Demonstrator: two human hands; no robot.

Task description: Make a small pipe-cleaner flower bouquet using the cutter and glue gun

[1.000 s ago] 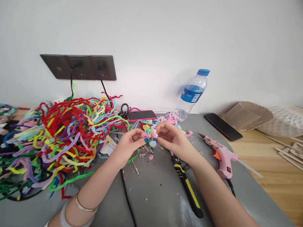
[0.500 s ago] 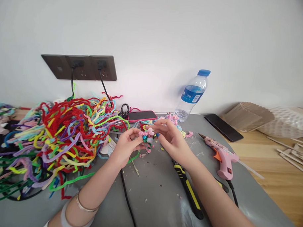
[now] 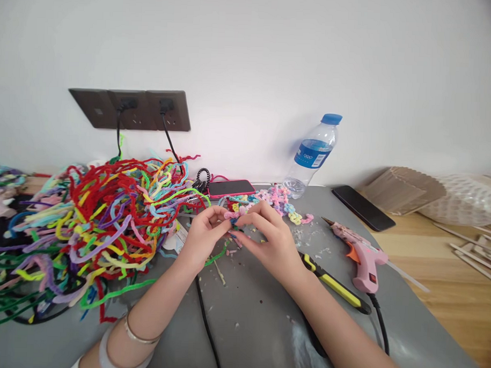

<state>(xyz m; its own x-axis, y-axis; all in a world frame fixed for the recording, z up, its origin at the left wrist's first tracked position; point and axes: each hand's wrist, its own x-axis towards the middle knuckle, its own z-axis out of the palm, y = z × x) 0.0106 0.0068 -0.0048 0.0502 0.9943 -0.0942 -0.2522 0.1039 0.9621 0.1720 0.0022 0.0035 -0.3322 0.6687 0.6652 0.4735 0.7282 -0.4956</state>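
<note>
A small flower-like piece of twisted pipe cleaners [image 3: 233,216], pink, blue and green, is pinched between both hands above the grey mat [image 3: 257,313]. My left hand [image 3: 203,236] grips it from the left with closed fingers. From the right, my right hand [image 3: 268,238] curls over it and hides most of it. A big tangled heap of coloured pipe cleaners [image 3: 94,227] lies just left of my left hand. More small finished pastel pieces [image 3: 283,201] sit behind my right hand.
Yellow-handled black pliers [image 3: 334,286] and a pink glue gun [image 3: 359,255] lie to the right on the mat. A water bottle [image 3: 313,154], a red-cased phone [image 3: 229,188] and a black phone [image 3: 363,207] stand at the back. Wall sockets [image 3: 131,109] feed cords. Wooden sticks [image 3: 468,251] lie far right.
My right hand has shifted left and closed over the small piece, which has sunk lower between the fingers. The pliers' handle, earlier under my wrist, now shows to its right.
</note>
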